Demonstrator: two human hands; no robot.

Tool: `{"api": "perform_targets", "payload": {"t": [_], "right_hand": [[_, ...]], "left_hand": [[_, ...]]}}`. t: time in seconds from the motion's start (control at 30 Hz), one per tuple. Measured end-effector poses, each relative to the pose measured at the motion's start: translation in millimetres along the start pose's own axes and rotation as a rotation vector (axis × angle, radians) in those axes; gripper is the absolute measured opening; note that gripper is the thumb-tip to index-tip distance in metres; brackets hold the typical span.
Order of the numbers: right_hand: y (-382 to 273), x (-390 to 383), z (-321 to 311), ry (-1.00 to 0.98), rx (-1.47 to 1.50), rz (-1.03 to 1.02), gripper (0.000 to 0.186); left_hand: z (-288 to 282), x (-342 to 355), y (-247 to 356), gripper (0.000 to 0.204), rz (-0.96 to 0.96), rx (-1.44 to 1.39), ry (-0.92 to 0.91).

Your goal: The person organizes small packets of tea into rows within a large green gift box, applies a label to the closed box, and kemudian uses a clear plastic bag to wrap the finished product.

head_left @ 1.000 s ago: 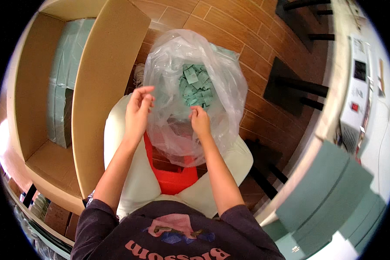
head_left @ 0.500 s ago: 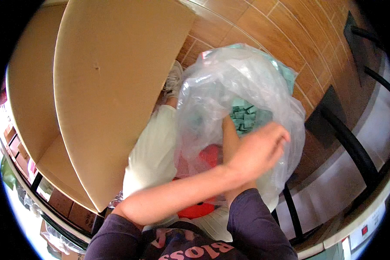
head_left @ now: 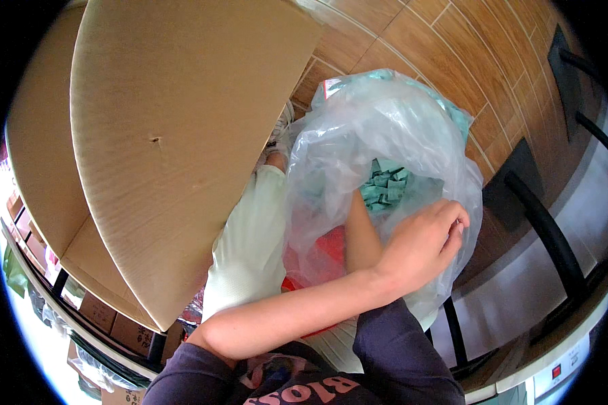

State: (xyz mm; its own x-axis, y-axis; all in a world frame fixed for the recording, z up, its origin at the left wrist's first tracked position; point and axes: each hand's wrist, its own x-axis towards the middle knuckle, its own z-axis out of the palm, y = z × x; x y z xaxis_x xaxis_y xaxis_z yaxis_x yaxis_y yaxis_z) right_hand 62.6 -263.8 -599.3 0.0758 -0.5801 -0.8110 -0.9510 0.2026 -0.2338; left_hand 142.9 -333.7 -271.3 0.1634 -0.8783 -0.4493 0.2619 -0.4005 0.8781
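Note:
A large clear plastic bag (head_left: 392, 111) stands in front of me, its mouth spread wide. Many small green packets (head_left: 385, 185) lie inside it. My left forearm crosses over my right one. My left hand (head_left: 429, 244) is above the bag's right side, its fingers curled and closed; whether something small is in them is hidden. My right forearm (head_left: 363, 233) reaches down into the bag beside the packets. The right hand itself is out of sight behind the plastic. Something red (head_left: 324, 253) shows through the bag's near left part.
A tall, open cardboard box (head_left: 175, 148) takes up the left side. Black metal legs (head_left: 547, 233) with flat foot plates stand at the right under a curved table edge (head_left: 554, 358). My pale-trousered leg (head_left: 246, 250) is between box and bag. Wood-look tiles (head_left: 419, 37) cover the floor.
My left hand has shifted slightly right, its fingers still curled. My right arm stays in the bag. The whole view has shifted a little.

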Motion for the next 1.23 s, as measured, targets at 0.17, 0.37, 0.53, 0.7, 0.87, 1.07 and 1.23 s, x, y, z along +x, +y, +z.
{"api": "perform_targets", "payload": {"t": [0.17, 0.37, 0.53, 0.7, 0.87, 1.07, 1.23], "right_hand": [[-1, -1, -1, 0.013, 0.004, -0.015, 0.058], [-3, -2, 1, 0.012, 0.004, -0.02, 0.06], [-4, 2, 4, 0.014, 0.01, -0.023, 0.061], [2, -3, -3, 0.051, 0.073, -0.065, 0.063], [16, -25, -36, 0.136, 0.294, -0.224, 0.064], [51, -86, -121, 0.172, 0.607, -0.425, 0.066], [41, -176, -178, -0.055, 0.411, -0.026, 0.068]], "left_hand": [[-1, -3, -2, 0.009, 0.009, 0.039, 0.003], [2, 0, -4, 0.008, -0.01, 0.016, -0.012], [-1, -1, -7, 0.009, -0.023, 0.017, -0.003], [0, 2, -5, 0.009, -0.06, -0.018, -0.03], [-2, 0, -10, 0.01, 0.03, 0.042, 0.018], [-23, 6, -6, 0.016, 0.075, 0.112, -0.001], [-36, 0, 6, 0.021, 0.1, 0.146, 0.003]]}}
